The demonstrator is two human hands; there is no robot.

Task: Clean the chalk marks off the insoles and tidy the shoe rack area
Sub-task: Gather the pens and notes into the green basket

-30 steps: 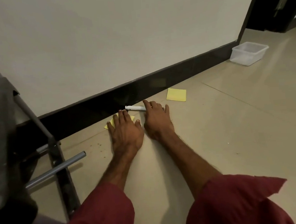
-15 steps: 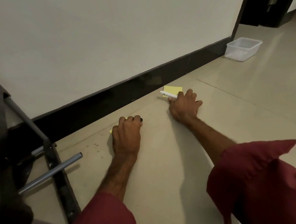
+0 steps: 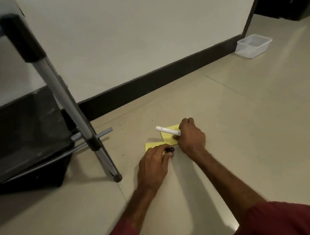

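Note:
Two yellow sticky notes lie on the beige floor tiles near the wall. My right hand (image 3: 191,137) grips a white marker (image 3: 166,130) and rests on one yellow note (image 3: 169,137). My left hand (image 3: 153,166) holds a small dark cap (image 3: 170,150) between its fingertips, over the corner of the other yellow note (image 3: 151,146). No insoles are in view.
The shoe rack's grey metal leg (image 3: 67,99) and crossbars stand at the left, with a dark bin-like object (image 3: 24,141) behind. A clear plastic container (image 3: 253,45) sits by the black skirting board at the far right. A dark doorway lies beyond it.
My right hand has pulled the marker and a yellow note back towards my left hand. The two notes now lie side by side, and the view has shifted so the rack leg looms larger.

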